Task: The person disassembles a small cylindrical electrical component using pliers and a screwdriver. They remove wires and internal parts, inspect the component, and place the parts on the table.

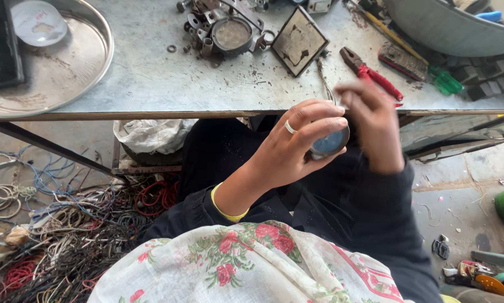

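While the left hand [288, 148] cradles a small round disc [329, 143] below the table [151, 78] edge, over the lap, its fingers [313, 115] curl around the rim and pinch it, the bluish face turned up; the right hand [372, 126] is blurred just beside the disc, fingers bunched together at its far edge, though whether they pinch anything I cannot tell. By my reading the disc is being worked at the rim, picked at or turned; any further move would call for a steady left grip and a fine touch from the right fingertips, since the part is small and held in the air.

On the table, well apart from the hands, lie red-handled pliers [372, 73], a green-handled screwdriver [431, 73], a dark square plate [298, 40], and a round metal cap [231, 33] among small nuts and rings; a wide steel tray [67, 67] sits at the left. A white bag [151, 134] hangs under the table edge; a heap of tangled wires [67, 224] covers the floor to the left. A floral scarf [241, 266] and dark sleeves fill the foreground; nothing stands between the hands and the disc, yet the table edge is close above them.
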### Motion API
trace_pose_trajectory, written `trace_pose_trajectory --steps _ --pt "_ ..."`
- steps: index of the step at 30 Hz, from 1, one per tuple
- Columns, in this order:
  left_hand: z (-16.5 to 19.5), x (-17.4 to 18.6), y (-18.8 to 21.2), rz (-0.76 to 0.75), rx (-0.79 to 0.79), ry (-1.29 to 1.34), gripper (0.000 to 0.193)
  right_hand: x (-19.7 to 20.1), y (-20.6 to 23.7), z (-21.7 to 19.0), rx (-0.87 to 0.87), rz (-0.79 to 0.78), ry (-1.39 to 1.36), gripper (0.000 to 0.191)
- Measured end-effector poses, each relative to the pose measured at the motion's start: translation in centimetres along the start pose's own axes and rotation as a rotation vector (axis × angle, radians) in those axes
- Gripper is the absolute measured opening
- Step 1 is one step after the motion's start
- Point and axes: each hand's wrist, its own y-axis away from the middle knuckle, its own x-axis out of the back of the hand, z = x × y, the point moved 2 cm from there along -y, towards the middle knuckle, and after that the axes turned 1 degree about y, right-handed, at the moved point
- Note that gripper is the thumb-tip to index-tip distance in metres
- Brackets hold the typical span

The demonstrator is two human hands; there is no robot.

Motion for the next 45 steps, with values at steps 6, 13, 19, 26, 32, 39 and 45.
trace_pose_trajectory --steps 6,13,19,26,32,39,45 --pt "-0.5 -1.2 1.0 -0.036 0.132 0.171 0.066 -4.5 6.8 0.5 -0.367 -0.165 -1.111 0.029" --pt "0.8 -1.6 1.0 -0.141 0.146 0.13 0.069 -3.4 9.2 0.7 -0.297 0.007 -1.186 0.022" --pt "2.9 -1.8 1.6 -0.143 0.248 0.174 0.064 -1.7 12.7 -4.0 -0.063 0.17 -0.554 0.017" --pt "2.7 -2.8 3.2 -0.076 0.295 0.333 0.051 -2.0 14.0 -6.6 0.174 0.356 -0.08 0.022" --pt "3.0 -4.0 4.1 -0.044 0.338 0.557 0.049 -0.8 15.2 -7.2 0.218 0.274 -0.148 0.031" --pt "3.8 -3.8 3.6 -0.035 0.311 0.626 0.049 -0.9 14.7 -7.8 0.265 0.189 -0.267 0.049" --pt "4.2 -2.8 2.9 -0.179 0.162 0.059 0.044 -2.6 14.2 -5.7 0.058 0.009 -0.63 0.067"
